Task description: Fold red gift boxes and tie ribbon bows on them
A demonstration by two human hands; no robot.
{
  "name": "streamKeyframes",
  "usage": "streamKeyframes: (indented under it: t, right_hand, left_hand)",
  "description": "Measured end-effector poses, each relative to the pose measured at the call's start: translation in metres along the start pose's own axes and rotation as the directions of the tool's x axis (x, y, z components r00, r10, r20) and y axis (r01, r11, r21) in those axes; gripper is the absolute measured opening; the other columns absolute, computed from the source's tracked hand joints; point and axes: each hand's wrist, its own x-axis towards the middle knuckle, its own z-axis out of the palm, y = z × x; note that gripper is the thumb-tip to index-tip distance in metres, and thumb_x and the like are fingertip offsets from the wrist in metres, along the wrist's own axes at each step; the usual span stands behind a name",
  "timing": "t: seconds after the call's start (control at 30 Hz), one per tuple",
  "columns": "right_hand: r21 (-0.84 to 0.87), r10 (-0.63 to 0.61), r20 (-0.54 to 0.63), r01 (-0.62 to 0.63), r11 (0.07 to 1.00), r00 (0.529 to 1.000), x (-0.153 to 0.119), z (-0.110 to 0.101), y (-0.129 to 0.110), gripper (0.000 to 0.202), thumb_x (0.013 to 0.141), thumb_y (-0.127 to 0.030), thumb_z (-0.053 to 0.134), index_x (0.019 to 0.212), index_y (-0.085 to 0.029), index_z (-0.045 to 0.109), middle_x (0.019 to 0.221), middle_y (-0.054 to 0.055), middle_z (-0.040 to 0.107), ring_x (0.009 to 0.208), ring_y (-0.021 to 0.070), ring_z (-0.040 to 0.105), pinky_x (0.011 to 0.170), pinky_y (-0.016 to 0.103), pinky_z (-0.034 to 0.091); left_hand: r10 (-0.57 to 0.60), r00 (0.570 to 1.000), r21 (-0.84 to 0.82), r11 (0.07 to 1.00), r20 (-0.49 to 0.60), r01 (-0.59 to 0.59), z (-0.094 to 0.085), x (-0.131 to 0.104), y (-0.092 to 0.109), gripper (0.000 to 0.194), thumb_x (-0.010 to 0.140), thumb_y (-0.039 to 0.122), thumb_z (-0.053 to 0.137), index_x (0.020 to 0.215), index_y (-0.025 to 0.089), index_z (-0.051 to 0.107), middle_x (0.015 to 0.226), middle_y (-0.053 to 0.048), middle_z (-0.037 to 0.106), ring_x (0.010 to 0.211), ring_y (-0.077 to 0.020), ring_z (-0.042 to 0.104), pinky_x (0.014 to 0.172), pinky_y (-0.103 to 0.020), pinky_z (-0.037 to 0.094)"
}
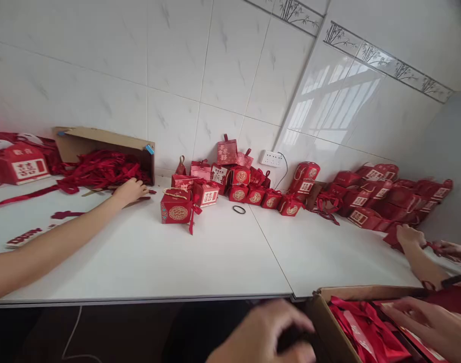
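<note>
At the bottom centre my left hand (266, 333) is blurred by motion. Its fingers are curved and apart, with nothing visible between them, just left of an open cardboard carton (318, 322). My right hand (429, 322) reaches over that carton, fingers stretched out across a red printed piece (419, 340) lying inside. What is under the palm is hidden. Beside it in the carton are shiny red ribbons (361, 327), one with a pale strip on it.
Another person's hand (132, 191) touches red ribbons (109, 169) spilling from a tipped carton (102, 135). At right, a co-worker's hands (410, 236) handle a red piece. Red gift boxes (176, 207) line the white table (215, 262), near a black ring (238, 209) and a wall socket (271, 158).
</note>
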Motion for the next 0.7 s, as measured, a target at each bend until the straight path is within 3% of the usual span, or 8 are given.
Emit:
streamKeyframes:
  t: [0.03,0.1,0.13,0.2,0.33,0.43,0.6,0.7]
  right_hand:
    - [-0.032,-0.039,0.083,0.042,0.999,0.996,0.001,0.006,-0.027,0.025,0.043,-0.064,0.067,0.048,-0.041,0.057,0.066,0.015,0.064,0.065,0.0339,0.064,0.067,0.051,0.044]
    - [-0.054,-0.108,0.221,0.123,0.991,0.969,-0.002,0.019,-0.082,0.027,0.048,-0.067,0.059,0.053,-0.041,0.059,0.068,0.012,0.066,0.068,0.0336,0.064,0.070,0.050,0.047]
    - [-0.029,-0.175,0.237,0.187,0.982,0.956,-0.005,0.025,-0.109,0.027,0.053,-0.066,0.057,0.059,-0.040,0.060,0.070,0.010,0.068,0.068,0.0321,0.064,0.072,0.049,0.048]
    - [0.002,-0.302,0.258,0.312,0.950,0.918,-0.010,0.038,-0.156,0.028,0.058,-0.060,0.058,0.068,-0.035,0.064,0.072,0.007,0.068,0.071,0.0299,0.064,0.072,0.045,0.049]
    - [0.212,-0.504,0.368,0.458,0.864,0.781,-0.007,0.069,-0.232,0.021,0.062,-0.045,0.064,0.066,-0.024,0.066,0.073,0.006,0.069,0.071,0.0267,0.061,0.072,0.040,0.046]
    - [0.364,-0.593,0.374,0.476,0.801,0.713,0.005,0.102,-0.281,0.018,0.063,-0.039,0.067,0.063,-0.022,0.064,0.065,0.002,0.064,0.074,0.0242,0.060,0.077,0.040,0.046]
    - [0.585,-0.609,0.443,0.302,0.752,0.658,0.026,0.168,-0.337,0.035,0.074,-0.054,0.060,0.079,-0.020,0.062,0.080,0.004,0.063,0.073,0.0204,0.062,0.064,0.035,0.051]
    - [0.781,-0.616,0.454,0.045,0.623,0.644,0.029,0.199,-0.357,0.050,0.076,-0.059,0.058,0.105,-0.019,0.056,0.112,0.010,0.058,0.094,0.0250,0.061,0.064,0.034,0.055]
  left_hand:
    - [0.127,0.963,0.029,0.992,-0.240,-0.123,-0.020,-0.002,0.009,0.035,0.085,0.043,0.049,0.116,0.029,0.057,0.117,-0.002,0.061,0.112,-0.0200,0.055,0.102,-0.032,0.041]
    - [0.373,0.709,0.287,0.926,-0.599,-0.246,-0.068,0.001,0.017,0.031,0.085,0.040,0.047,0.109,0.023,0.057,0.115,-0.006,0.060,0.114,-0.0208,0.052,0.103,-0.034,0.038]
    - [0.438,0.552,0.411,0.894,-0.709,-0.182,-0.093,0.007,0.016,0.028,0.085,0.035,0.047,0.107,0.021,0.057,0.117,-0.008,0.058,0.117,-0.0221,0.050,0.105,-0.036,0.036]
    - [0.480,0.346,0.536,0.840,-0.806,0.084,-0.143,0.021,0.005,0.028,0.081,0.029,0.052,0.107,0.019,0.057,0.125,-0.012,0.051,0.125,-0.0260,0.041,0.108,-0.041,0.030]
    - [0.330,0.315,0.452,0.727,-0.890,0.517,-0.216,0.045,-0.029,0.051,0.074,0.037,0.063,0.120,0.018,0.050,0.141,-0.017,0.034,0.136,-0.0338,0.024,0.106,-0.055,0.026]
    - [0.081,0.304,0.264,0.730,-0.949,0.631,-0.240,0.047,-0.045,0.062,0.073,0.045,0.061,0.127,0.018,0.045,0.144,-0.020,0.029,0.136,-0.0389,0.021,0.099,-0.063,0.031]
    - [0.066,0.309,0.228,0.820,-0.949,0.525,-0.253,0.038,-0.055,0.054,0.073,0.039,0.059,0.123,0.020,0.050,0.137,-0.016,0.043,0.130,-0.0369,0.033,0.100,-0.056,0.036]
    - [0.058,0.222,0.099,0.979,-0.973,0.178,-0.257,0.039,-0.068,0.047,0.070,0.035,0.062,0.114,0.018,0.055,0.127,-0.012,0.054,0.124,-0.0303,0.043,0.106,-0.046,0.033]
